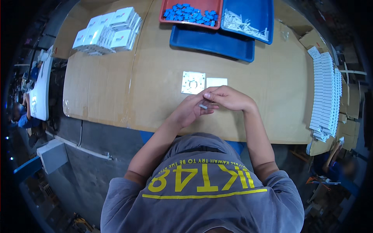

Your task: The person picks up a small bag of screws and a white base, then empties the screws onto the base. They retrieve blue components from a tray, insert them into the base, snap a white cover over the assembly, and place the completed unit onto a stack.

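My left hand [189, 112] is turned palm up with its fingers curled, and a small pale rod-like piece [203, 106] lies in it. Over its fingertips reaches my right hand [232, 98], closed, with thumb and fingers pressed together; what they hold, if anything, is hidden. Just beyond the hands a white square plate [188, 82] with cut-outs lies on the table. Beside it, partly covered by my right hand, is a smaller plain white plate [217, 81].
A red tray [161, 18] of blue plastic pieces, a blue tray [270, 19] of slender white pieces and another blue tray [211, 42] stand at the back. White boxes [105, 33] are stacked far left; white plates [325, 93] line the cardboard-covered table's [101, 89] right edge. Other people sit at both sides.
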